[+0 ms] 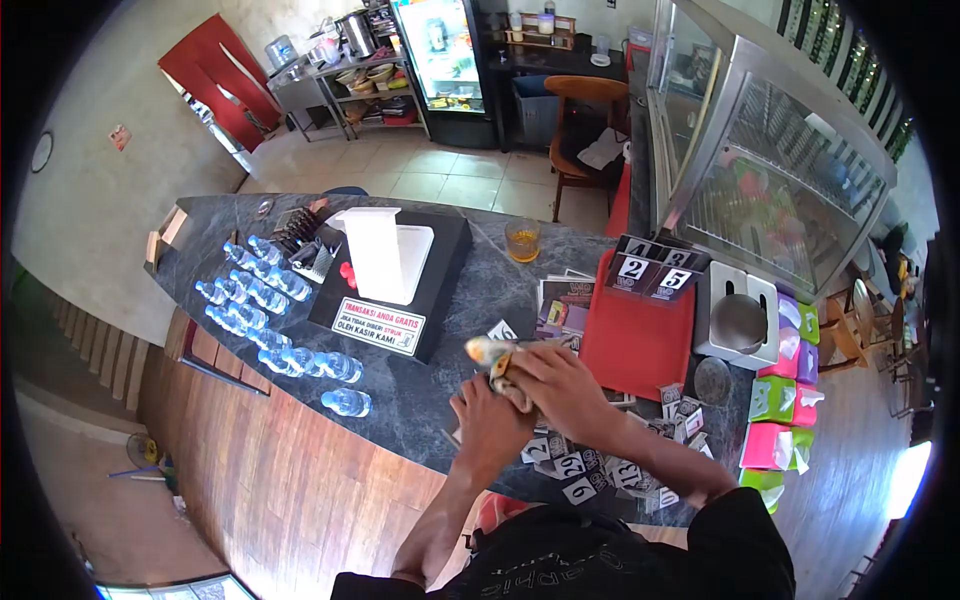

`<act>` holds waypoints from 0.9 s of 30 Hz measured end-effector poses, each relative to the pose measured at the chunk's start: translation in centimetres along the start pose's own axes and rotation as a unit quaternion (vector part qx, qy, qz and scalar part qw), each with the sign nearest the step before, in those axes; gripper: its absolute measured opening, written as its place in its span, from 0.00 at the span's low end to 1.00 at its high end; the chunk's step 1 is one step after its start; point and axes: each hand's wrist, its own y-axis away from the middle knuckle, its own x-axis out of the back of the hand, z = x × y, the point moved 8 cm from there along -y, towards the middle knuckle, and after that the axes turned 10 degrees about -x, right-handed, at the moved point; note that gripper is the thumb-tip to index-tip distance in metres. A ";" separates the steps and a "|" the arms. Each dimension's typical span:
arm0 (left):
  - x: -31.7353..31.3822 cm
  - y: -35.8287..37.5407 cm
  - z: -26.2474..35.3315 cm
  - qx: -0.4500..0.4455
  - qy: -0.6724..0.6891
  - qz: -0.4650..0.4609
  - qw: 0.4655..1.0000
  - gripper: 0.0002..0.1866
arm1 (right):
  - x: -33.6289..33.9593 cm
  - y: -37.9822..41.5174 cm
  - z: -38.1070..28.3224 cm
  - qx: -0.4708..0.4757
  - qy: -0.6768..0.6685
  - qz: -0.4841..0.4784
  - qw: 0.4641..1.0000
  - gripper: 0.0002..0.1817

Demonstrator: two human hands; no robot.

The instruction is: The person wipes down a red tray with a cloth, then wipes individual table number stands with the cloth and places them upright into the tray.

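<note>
Both left hand [490,425] and right hand [560,390] curled, gripping bunched cloth [512,392].

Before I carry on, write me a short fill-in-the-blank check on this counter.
The tray is coloured ____.
The number-card stand shows, on its front cards, 2 and ____.
The first word on the sign is ____.
Sharing the bunched cloth with the right hand is the ____ hand.

Missing words: red; 5; TRANSAKSI; left

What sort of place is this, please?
Probably the cashier counter of a small eatery: the sign mentions "kasir" and receipts, numbered tags lie on the counter, and a lit drinks fridge stands behind.
</note>
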 end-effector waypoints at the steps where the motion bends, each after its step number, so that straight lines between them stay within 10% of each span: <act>1: 0.2 0.0 0.1 0.007 -0.057 0.000 0.998 0.35 | -1.7 0.4 1.2 -0.021 0.040 -0.023 0.999 0.18; 9: -4.4 2.0 2.5 -0.114 -0.177 0.010 0.978 0.36 | -5.1 2.3 2.5 -0.087 0.183 -0.177 0.963 0.13; 13: -4.6 1.3 2.6 -0.121 -0.161 -0.036 0.979 0.33 | -5.8 2.6 3.2 -0.060 0.195 -0.076 0.976 0.13; 22: -3.1 -4.5 -2.2 0.009 -0.172 -0.034 0.984 0.43 | 1.0 10.4 7.9 -0.187 0.178 -0.171 0.951 0.10; 25: -0.3 -6.9 -3.4 0.054 -0.043 -0.044 0.997 0.38 | 5.2 15.0 12.6 -0.324 0.062 -0.115 0.937 0.07; 27: -4.7 -9.7 -4.9 0.027 0.274 -0.157 0.948 0.33 | 5.4 18.1 14.4 -0.331 0.068 -0.099 0.936 0.07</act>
